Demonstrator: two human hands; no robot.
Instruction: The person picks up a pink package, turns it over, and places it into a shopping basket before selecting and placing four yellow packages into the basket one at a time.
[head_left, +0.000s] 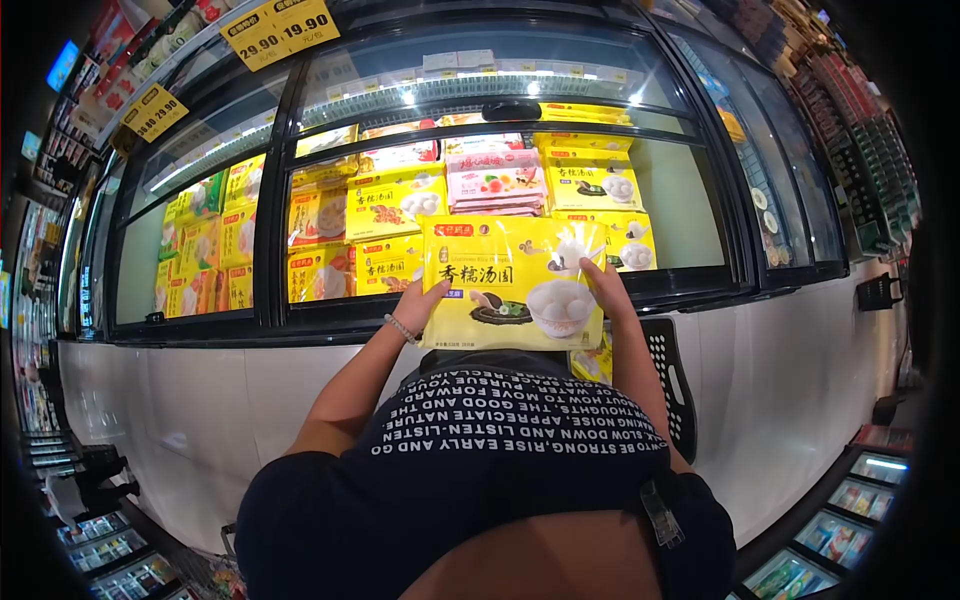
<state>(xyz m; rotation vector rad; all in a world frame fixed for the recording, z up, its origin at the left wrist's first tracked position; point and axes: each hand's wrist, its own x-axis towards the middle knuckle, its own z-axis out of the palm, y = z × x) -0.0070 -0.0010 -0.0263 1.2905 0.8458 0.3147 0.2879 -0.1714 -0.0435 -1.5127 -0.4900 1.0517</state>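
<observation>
One yellow bag [512, 283] is held up at the centre of the view, upright, its printed face toward the camera, in front of the freezer [250, 330]. Two hands hold it. The left hand [422, 302] grips the bag's 8 o'clock edge, thumb pressed on the front and the other fingers hidden behind. The right hand [603, 285] grips the 3 o'clock edge, fingers pressed on the front. One bracelet [401, 327] sits on the left wrist.

The freezer has sliding glass lids; behind the glass at 12 o'clock from the bag lie stacked packs. One pink stack [495, 185] sits straight above the bag, at least three packs deep. Yellow packs [392, 208] fill the rest: about four show at 10 o'clock, about three at 1 o'clock, and more in the next bay at 9 o'clock, too small to count.

Two yellow price signs [278, 30] hang at 11 o'clock above the freezer.

One black basket [670, 375] stands at 5 o'clock from the bag, a further yellow pack just showing in it. Its other contents are hidden.
</observation>
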